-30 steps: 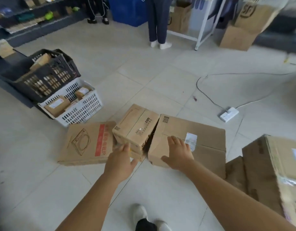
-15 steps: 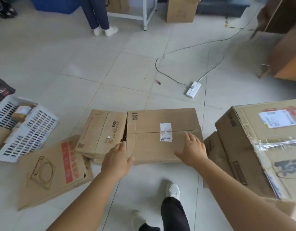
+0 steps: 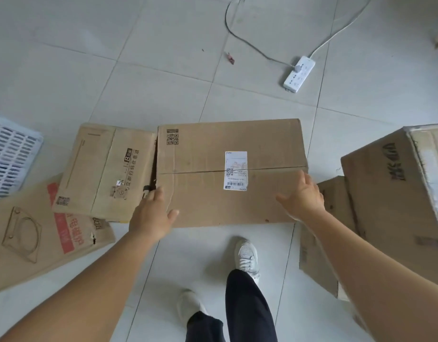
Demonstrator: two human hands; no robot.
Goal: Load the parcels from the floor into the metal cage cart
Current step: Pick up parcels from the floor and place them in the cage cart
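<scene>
A large flat cardboard parcel (image 3: 213, 154) with a white label lies on the tiled floor straight ahead of me. My left hand (image 3: 151, 213) is at its left edge, thumb on the top face and fingers reaching down into the gap beside a smaller printed parcel (image 3: 101, 169). My right hand (image 3: 303, 196) lies at the parcel's right edge, with the thumb on top and straight fingers along the corner. Under the smaller parcel, a flattened carton with a red stripe (image 3: 27, 238) lies at the left. The metal cage cart is out of view.
A tall taped box (image 3: 390, 193) stands at the right on a lower box (image 3: 334, 201), close to my right forearm. A white slotted basket (image 3: 10, 156) shows at the left edge. A power strip (image 3: 299, 74) and its cables lie beyond. My feet (image 3: 246, 255) are just behind the parcel.
My view dropped and closed in on the large parcel. My right hand slid from its top to its right edge. My left hand moved from the smaller parcel to the large one's left edge.
</scene>
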